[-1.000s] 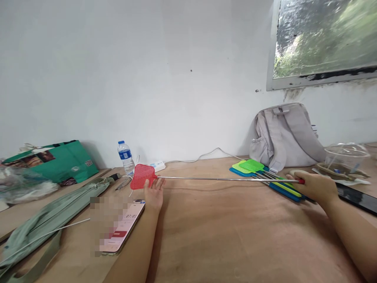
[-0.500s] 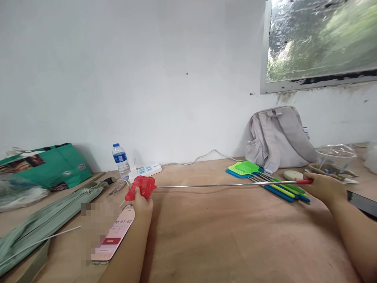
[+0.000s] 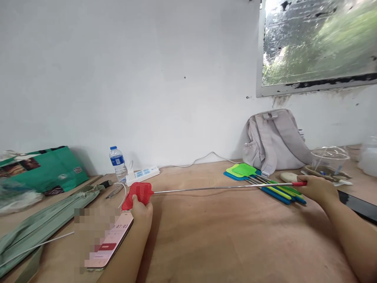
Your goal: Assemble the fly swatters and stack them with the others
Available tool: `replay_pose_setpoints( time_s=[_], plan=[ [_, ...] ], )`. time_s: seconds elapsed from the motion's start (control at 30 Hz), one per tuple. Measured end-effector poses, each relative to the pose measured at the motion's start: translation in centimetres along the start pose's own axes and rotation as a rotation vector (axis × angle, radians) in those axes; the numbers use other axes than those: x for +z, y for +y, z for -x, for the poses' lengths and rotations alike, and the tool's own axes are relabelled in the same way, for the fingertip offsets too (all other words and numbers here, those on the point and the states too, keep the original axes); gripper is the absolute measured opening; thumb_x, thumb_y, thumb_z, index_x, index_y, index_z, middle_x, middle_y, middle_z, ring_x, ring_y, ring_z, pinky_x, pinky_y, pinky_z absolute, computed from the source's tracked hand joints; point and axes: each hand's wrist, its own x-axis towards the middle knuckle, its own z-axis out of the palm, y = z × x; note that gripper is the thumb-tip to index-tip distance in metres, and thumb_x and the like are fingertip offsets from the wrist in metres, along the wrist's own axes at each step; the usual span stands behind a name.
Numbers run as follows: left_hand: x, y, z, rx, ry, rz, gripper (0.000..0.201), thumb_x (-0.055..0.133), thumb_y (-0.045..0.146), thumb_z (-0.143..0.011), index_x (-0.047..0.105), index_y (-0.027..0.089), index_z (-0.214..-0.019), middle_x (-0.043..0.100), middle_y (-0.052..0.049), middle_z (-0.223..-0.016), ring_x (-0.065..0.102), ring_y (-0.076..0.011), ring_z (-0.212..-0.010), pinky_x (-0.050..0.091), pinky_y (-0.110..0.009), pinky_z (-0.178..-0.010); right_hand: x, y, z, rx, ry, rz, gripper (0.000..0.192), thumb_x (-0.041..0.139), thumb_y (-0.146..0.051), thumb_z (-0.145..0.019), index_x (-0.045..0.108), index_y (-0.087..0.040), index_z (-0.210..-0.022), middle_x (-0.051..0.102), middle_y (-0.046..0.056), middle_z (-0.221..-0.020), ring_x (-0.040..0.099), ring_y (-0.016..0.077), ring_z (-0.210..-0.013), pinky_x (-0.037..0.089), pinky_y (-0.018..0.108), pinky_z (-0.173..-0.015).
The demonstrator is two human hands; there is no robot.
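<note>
A red fly swatter (image 3: 206, 189) with a long, thin metal shaft stretches across the view above the wooden table (image 3: 235, 239). Its perforated red head is pinched in my left hand (image 3: 141, 208), the thumb lying on top. At the other end my right hand (image 3: 319, 190) is closed around the red handle, most of which the fingers hide. Just behind the shaft, near my right hand, lies a pile of several green, yellow-green and blue fly swatters (image 3: 241, 170). A lit phone (image 3: 108, 243) showing a timer lies beside my left forearm.
A grey backpack (image 3: 273, 141) leans on the wall at the back right, near a clear plastic bowl (image 3: 330, 159). Farther left stand a water bottle (image 3: 117, 161), a power strip (image 3: 143, 175) and a green bag (image 3: 59, 169). A dark phone-like slab (image 3: 357, 206) lies at right.
The camera view has shifted slightly, so the scene sits a little lower and left. Both hands keep their hold on the red fly swatter, its head end now slightly lower.
</note>
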Motion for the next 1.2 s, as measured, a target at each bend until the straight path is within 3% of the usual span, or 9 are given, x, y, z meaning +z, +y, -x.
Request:
replay_pose_setpoints(
  time_s=[0.1, 0.23, 0.37, 0.5, 0.6, 0.77, 0.97, 1.2],
  plan=[
    [0.4, 0.0, 0.3, 0.028, 0.145, 0.062, 0.024, 0.038, 0.013, -0.083, 0.047, 0.029, -0.099, 0.061, 0.007, -0.081, 0.059, -0.0070, -0.070, 0.050, -0.022, -0.067, -0.1, -0.4, 0.0, 0.009, 0.006, 0.024, 0.028, 0.046, -0.044, -0.068, 0.051, -0.024, -0.049, 0.059, 0.005, -0.062, 0.052, 0.0203, -0.056, 0.025, 0.027, -0.048],
    [0.7, 0.5, 0.5, 0.029, 0.222, 0.084, 0.022, 0.043, 0.013, -0.080, 0.047, 0.028, -0.096, 0.060, 0.006, -0.084, 0.060, -0.0093, -0.075, 0.051, -0.025, -0.066, 0.0, -0.3, -0.1, 0.003, 0.017, 0.030, 0.026, 0.046, -0.042, -0.068, 0.050, -0.024, -0.050, 0.059, 0.005, -0.062, 0.051, 0.0196, -0.057, 0.024, 0.026, -0.048],
    [1.4, 0.1, 1.3, 0.029, 0.220, 0.053, 0.024, 0.042, 0.013, -0.080, 0.046, 0.029, -0.099, 0.060, 0.005, -0.091, 0.060, -0.0095, -0.079, 0.051, -0.025, -0.065, -0.3, -1.7, 0.1, -0.039, 0.033, 0.068, 0.027, 0.045, -0.042, -0.069, 0.049, -0.022, -0.050, 0.059, 0.005, -0.062, 0.051, 0.0196, -0.057, 0.025, 0.026, -0.048],
    [3.1, -2.3, 4.0, -0.052, 0.136, 0.011, 0.014, 0.044, 0.019, -0.080, 0.051, 0.026, -0.090, 0.062, 0.004, -0.081, 0.061, -0.0113, -0.076, 0.052, -0.027, -0.067, -1.2, -5.6, 0.6, -0.250, -0.025, 0.082, 0.028, 0.046, -0.046, -0.068, 0.059, -0.023, -0.059, 0.059, 0.004, -0.061, 0.053, 0.0204, -0.058, 0.024, 0.026, -0.048],
    [4.3, -3.3, 6.2, -0.101, 0.126, 0.041, 0.017, 0.045, 0.022, -0.081, 0.048, 0.029, -0.097, 0.062, 0.005, -0.088, 0.060, -0.0104, -0.083, 0.051, -0.026, -0.070, -2.1, -8.0, 1.0, -0.209, 0.009, 0.079, 0.030, 0.045, -0.047, -0.069, 0.062, -0.024, -0.060, 0.060, 0.004, -0.060, 0.055, 0.0206, -0.059, 0.024, 0.025, -0.048],
    [4.8, -2.2, 8.0, -0.155, 0.227, 0.066, 0.014, 0.041, 0.020, -0.084, 0.045, 0.026, -0.096, 0.059, 0.003, -0.098, 0.059, -0.0073, -0.083, 0.050, -0.020, -0.067, -2.8, -9.6, 1.9, -0.220, -0.030, 0.115, 0.026, 0.047, -0.041, -0.068, 0.059, -0.021, -0.056, 0.061, 0.004, -0.061, 0.056, 0.0204, -0.062, 0.022, 0.025, -0.048],
    [5.6, -1.9, 9.7, -0.170, 0.271, 0.073, 0.011, 0.042, 0.018, -0.083, 0.046, 0.024, -0.091, 0.058, 0.002, -0.093, 0.059, -0.0074, -0.076, 0.049, -0.017, -0.059, -2.6, -12.8, 3.1, -0.227, -0.097, 0.059, 0.027, 0.046, -0.041, -0.069, 0.058, -0.022, -0.054, 0.062, 0.004, -0.064, 0.057, 0.0208, -0.064, 0.023, 0.026, -0.049],
    [5.9, -0.9, 9.8, -0.173, 0.288, 0.080, 0.011, 0.043, 0.020, -0.084, 0.045, 0.025, -0.094, 0.057, 0.001, -0.098, 0.059, -0.0077, -0.080, 0.048, -0.016, -0.059, -1.9, -14.7, 4.0, -0.193, -0.096, -0.001, 0.026, 0.049, -0.042, -0.066, 0.059, -0.023, -0.053, 0.060, 0.004, -0.062, 0.056, 0.0199, -0.062, 0.022, 0.025, -0.048]
  ],
)
